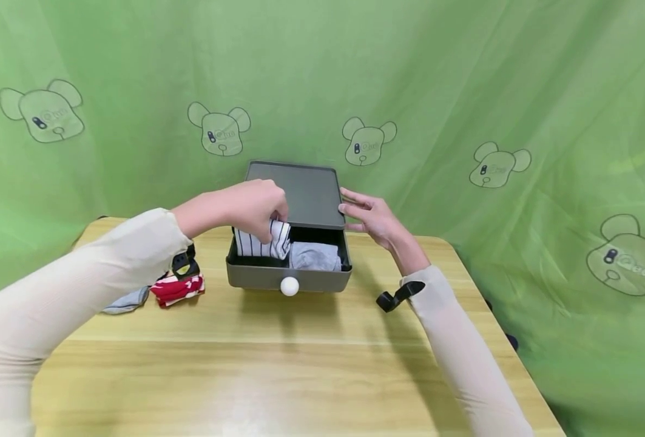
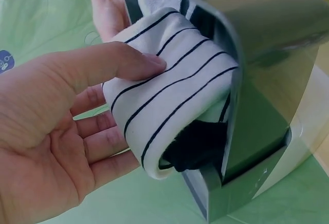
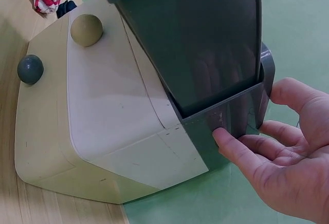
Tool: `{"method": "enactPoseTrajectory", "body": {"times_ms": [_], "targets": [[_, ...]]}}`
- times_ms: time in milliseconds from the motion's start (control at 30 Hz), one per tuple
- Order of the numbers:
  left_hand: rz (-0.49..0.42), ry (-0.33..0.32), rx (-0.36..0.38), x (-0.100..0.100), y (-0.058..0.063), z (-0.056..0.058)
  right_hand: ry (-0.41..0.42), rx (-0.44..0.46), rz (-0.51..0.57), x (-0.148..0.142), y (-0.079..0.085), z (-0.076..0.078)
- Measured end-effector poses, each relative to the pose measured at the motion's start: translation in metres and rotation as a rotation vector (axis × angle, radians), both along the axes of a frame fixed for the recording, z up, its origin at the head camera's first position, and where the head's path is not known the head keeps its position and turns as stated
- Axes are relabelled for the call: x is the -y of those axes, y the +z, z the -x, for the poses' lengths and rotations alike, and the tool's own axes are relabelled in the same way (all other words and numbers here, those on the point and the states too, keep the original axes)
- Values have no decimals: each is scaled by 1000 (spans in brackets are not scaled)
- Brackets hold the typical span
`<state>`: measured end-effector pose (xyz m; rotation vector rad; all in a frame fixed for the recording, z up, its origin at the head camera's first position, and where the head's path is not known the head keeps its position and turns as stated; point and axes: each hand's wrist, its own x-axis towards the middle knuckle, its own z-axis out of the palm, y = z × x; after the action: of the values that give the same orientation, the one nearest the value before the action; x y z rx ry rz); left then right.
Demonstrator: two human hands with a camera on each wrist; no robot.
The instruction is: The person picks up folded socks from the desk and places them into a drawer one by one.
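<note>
My left hand (image 1: 259,206) pinches a folded white cloth with black stripes (image 2: 172,80), thumb on top and fingers underneath. The cloth is in the left part of the pulled-out dark grey top drawer (image 1: 256,277), which has a white knob (image 1: 289,286). A folded grey cloth (image 1: 315,257) lies to its right in the same drawer. My right hand (image 1: 377,220) touches the right side of the small drawer chest (image 3: 118,85); its fingertips rest on the grey top tier and its thumb is at the upper edge.
Left of the chest lie a folded red and white cloth (image 1: 179,290), a black piece with a yellow mark (image 1: 185,267) and a light blue cloth (image 1: 128,301), partly behind my left sleeve. A black strap (image 1: 400,296) hangs from my right wrist. Behind the wooden table (image 1: 278,376) hangs a green curtain (image 1: 300,73).
</note>
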<state>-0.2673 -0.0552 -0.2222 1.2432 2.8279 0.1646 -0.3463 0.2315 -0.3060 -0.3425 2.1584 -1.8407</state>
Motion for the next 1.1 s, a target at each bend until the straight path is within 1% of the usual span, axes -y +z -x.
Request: {"method": "enactPoseTrajectory", "body": {"times_ms": [167,400,500,667,767,900,1100], "targets": [[31,-9,27,-4,-7,4,-9,10,6,-1,-1,0],[45,6,79,-6,-11,3,-10,8,13,0,-1,0],[40,21,97,-7,-14,2,-12,8,9,0,0,0],[10,60,129,-4,-23,2,-11,9,11,0,2,0],[-23,51,143,2,-26,2,-11,7,13,0,3,0],[-67,33,128,9,-28,-1,-7,4,14,0,2,0],[-106,16,70,11,-35,-3,-2,1,1,-1,1,1]]}}
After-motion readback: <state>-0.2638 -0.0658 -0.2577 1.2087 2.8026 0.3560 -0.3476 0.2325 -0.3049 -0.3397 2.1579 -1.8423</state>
